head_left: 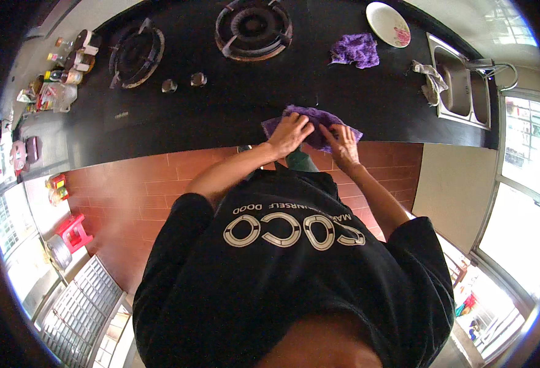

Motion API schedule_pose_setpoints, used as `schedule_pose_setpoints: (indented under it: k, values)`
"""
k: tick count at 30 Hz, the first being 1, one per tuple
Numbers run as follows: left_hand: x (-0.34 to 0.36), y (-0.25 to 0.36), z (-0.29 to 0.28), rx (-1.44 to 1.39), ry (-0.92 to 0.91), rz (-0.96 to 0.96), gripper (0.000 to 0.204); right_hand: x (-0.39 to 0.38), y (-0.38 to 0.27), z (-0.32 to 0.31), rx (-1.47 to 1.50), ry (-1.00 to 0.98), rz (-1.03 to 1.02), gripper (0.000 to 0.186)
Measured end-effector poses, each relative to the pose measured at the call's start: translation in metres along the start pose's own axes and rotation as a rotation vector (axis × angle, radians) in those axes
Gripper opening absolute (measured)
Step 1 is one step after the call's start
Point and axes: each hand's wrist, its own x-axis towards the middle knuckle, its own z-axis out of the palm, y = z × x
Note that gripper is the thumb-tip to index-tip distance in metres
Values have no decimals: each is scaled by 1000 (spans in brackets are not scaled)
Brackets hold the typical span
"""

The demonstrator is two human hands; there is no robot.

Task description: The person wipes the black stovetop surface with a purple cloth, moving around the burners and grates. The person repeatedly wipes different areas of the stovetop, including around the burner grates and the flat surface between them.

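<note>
A purple cloth (317, 115) lies spread at the front edge of the black counter, partly hanging over it. My left hand (291, 134) grips its left part, with the fingers bent down onto the fabric. On its right part my right hand (344, 148) holds the cloth between thumb and fingers. Both hands are close together, and the fabric under them is partly hidden. Farther back, a second purple cloth (356, 50) sits crumpled on the counter beside a white plate (388, 24) with a pink flower pattern.
Two gas burners, the left one (137, 56) and the middle one (253, 26), are set in the black counter (178, 116). At the right is a steel sink (451, 76) with a greyish rag (430, 83) over its edge. Several bottles (67, 76) stand far left.
</note>
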Motion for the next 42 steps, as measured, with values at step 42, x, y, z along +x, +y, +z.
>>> schedule_pose_setpoints:
  k: [42]
  values:
    - [31,-35,-91,56,143,-137,30,116,5,-61,180,46,-247,46]
